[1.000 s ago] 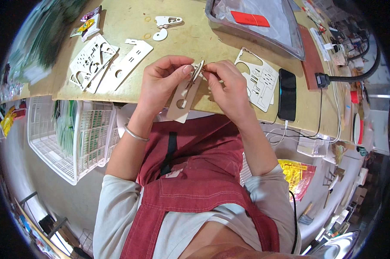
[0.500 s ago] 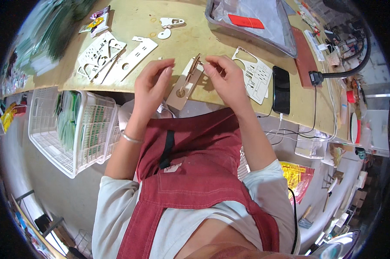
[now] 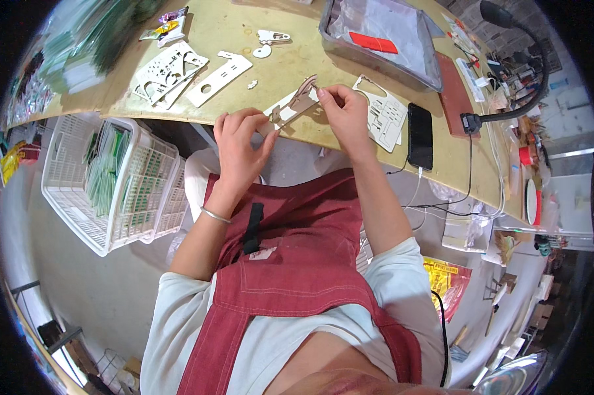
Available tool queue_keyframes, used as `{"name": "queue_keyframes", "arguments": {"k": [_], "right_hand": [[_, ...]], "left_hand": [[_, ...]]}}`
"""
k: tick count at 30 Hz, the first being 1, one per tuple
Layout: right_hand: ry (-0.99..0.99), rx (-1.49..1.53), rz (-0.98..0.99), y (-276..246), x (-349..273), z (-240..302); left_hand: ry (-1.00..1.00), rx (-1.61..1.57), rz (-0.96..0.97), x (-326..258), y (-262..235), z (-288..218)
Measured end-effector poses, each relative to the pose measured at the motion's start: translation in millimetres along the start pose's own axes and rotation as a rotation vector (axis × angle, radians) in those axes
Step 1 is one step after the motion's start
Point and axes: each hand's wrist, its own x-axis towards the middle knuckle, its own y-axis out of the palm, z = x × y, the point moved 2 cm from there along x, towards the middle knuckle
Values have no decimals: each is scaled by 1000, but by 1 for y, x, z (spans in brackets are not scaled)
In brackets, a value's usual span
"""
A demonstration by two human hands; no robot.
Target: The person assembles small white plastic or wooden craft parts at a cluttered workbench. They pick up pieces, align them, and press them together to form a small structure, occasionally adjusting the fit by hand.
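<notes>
- My left hand (image 3: 239,141) pinches the near end of a thin wooden cut-out piece (image 3: 295,103) at the table edge (image 3: 178,108).
- My right hand (image 3: 345,112) pinches its far, round end.
- Just past that lies a white punched sheet (image 3: 384,115), with a black phone (image 3: 420,135) beside it.
- Farther back sits a grey tray (image 3: 376,62).

Flat, pale laser-cut wooden piece (image 3: 295,104) with rounded upper end, tilted diagonally at the table's near edge
</notes>
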Motion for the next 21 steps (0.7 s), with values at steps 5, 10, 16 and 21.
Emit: {"name": "queue_keyframes", "arguments": {"k": [5, 10, 16, 21], "right_hand": [[-43, -34, -68, 5, -1, 3], [-51, -18, -127, 8, -3, 6], [-130, -124, -205, 12, -5, 3], [-117, -118, -212, 13, -7, 5]], "left_hand": [[-7, -5, -31, 0, 0, 0], [-23, -25, -26, 0, 2, 3], [-3, -20, -21, 1, 0, 2], [-61, -76, 4, 5, -5, -1]]}}
